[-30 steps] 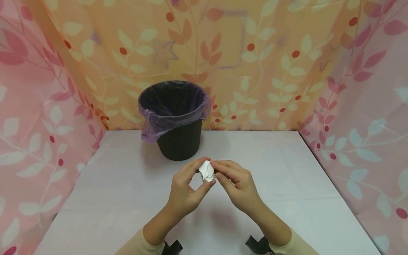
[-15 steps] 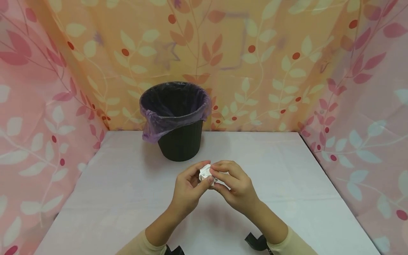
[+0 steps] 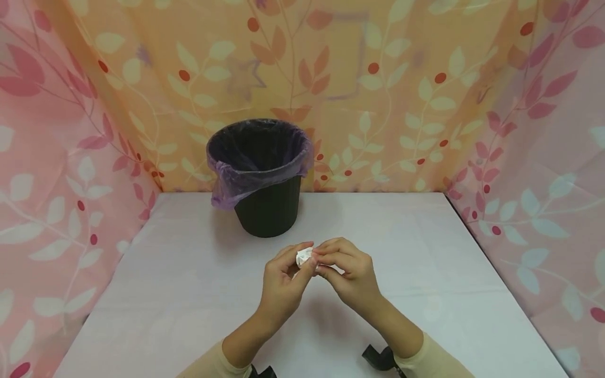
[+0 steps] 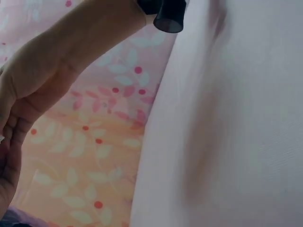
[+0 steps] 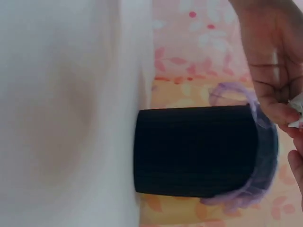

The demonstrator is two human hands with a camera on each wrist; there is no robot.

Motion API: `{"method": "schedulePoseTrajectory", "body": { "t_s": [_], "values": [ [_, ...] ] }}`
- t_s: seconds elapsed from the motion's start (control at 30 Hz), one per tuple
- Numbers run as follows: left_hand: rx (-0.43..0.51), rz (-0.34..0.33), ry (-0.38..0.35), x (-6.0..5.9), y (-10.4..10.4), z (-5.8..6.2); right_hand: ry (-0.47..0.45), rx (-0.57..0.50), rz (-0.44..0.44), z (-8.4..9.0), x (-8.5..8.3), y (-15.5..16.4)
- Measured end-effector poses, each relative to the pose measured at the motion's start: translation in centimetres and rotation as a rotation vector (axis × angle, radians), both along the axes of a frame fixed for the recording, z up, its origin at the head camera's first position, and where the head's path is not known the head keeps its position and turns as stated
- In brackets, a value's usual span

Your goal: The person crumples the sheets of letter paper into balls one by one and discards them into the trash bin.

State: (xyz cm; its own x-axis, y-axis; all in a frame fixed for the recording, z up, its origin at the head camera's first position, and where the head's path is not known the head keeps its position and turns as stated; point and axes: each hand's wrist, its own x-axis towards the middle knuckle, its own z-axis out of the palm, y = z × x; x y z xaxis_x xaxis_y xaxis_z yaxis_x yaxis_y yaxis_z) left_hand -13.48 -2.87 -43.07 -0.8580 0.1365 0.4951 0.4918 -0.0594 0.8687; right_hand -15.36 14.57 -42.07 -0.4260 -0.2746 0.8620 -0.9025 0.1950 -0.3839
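Note:
Both hands work on a small crumpled piece of white paper (image 3: pixel 304 256), held above the table in the head view. My left hand (image 3: pixel 282 281) pinches it between thumb and fingers from the left. From the other side my right hand (image 3: pixel 352 270) grips it, thumb below and fingertips on top. Fingers cover much of the paper. At the right edge of the right wrist view, a bit of the crumpled paper (image 5: pixel 297 111) shows between fingertips. Only a sliver of it appears at the left edge in the left wrist view.
A black bin (image 3: pixel 269 210) lined with a purple plastic bag (image 3: pixel 236 186) stands upright beyond the hands, left of centre. White cloth (image 3: pixel 416 252) covers the table. Floral curtains (image 3: pixel 402 105) enclose the back and both sides.
The white paper looks smaller and more compact, with more of it behind the fingers. The left thumb has come up over its front, and both hands have lowered slightly.

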Motion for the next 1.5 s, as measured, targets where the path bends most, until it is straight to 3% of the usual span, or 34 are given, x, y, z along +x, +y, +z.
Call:
{"method": "schedulePoseTrajectory", "body": {
  "t_s": [0.1,0.2,0.3,0.43,0.57,0.67,0.77,0.93,1.07,1.23,1.37,1.5],
  "values": [
    [-0.083,-0.056,-0.034,-0.2,-0.6,0.8,-0.057,-0.003,0.036,0.6,-0.2,0.7],
    [-0.141,-0.181,-0.102,-0.6,-1.6,1.9,-0.077,0.032,0.062,1.5,-0.4,1.6],
    [-0.127,-0.317,-0.210,-0.9,-2.6,2.8,-0.086,0.102,0.082,2.2,-0.5,2.5],
    [-0.096,-0.360,-0.267,-1.3,-3.3,3.1,-0.150,0.170,0.022,2.6,-0.1,2.9],
    [-0.092,-0.282,-0.167,-1.5,-3.3,2.8,-0.238,0.146,-0.102,2.6,0.8,2.5],
    [-0.086,-0.225,-0.091,-1.6,-3.3,2.8,-0.298,0.092,-0.137,2.5,1.4,1.8],
    [-0.065,-0.198,-0.069,-1.6,-3.2,2.7,-0.375,0.005,-0.083,2.3,1.7,1.3],
    [-0.046,-0.121,-0.022,-1.5,-3.0,2.6,-0.496,-0.132,0.102,2.2,2.1,0.8],
    [-0.091,-0.003,0.139,-1.3,-2.6,2.3,-0.612,-0.168,0.154,2.4,2.5,0.5],
    [-0.209,0.144,0.360,-1.2,-2.1,2.1,-0.815,-0.222,0.106,2.6,3.0,0.1],
    [-0.284,0.185,0.493,-1.2,-1.7,1.9,-0.947,-0.283,0.089,2.6,3.0,-0.1],
    [-0.336,0.196,0.604,-1.1,-1.2,1.5,-1.002,-0.334,0.072,2.2,2.9,0.0]
  ]
}}
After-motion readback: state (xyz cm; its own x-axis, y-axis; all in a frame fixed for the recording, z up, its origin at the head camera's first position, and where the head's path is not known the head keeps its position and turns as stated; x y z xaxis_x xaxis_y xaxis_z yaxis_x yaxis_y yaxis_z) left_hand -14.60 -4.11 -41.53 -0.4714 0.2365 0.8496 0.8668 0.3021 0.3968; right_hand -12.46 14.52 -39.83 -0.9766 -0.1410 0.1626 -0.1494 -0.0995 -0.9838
